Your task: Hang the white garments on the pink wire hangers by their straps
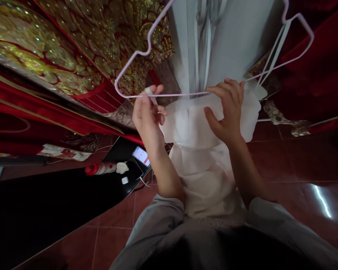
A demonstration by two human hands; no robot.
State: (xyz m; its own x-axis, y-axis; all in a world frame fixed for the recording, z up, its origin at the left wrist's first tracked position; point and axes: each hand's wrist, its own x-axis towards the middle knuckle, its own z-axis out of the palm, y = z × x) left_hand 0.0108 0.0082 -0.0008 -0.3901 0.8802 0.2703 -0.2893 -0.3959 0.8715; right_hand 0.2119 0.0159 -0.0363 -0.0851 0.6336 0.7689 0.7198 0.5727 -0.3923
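A thin white clothes hanger (pixel 146 48) hangs in front of me, its lower bar level with my fingers. A white ruffled garment (pixel 191 127) hangs from that bar down to my lap. My left hand (pixel 148 114) is closed in a pinch on a narrow white ribbon strap (pixel 151 93) at the bar. My right hand (pixel 228 110) is closed on the top of the white garment, fingers curled over the fabric just below the bar. Two thin white straps (pixel 273 56) run from the garment up to the hanger's right shoulder.
Red and gold embroidered fabric (pixel 73 48) fills the upper left. A black table (pixel 45 210) at left carries a lit phone (pixel 141 155), a charger (pixel 125 180) and a red-capped bottle (pixel 100 168). Red tiled floor (pixel 298 180) spreads right. Dark red cloth (pixel 321 75) hangs at upper right.
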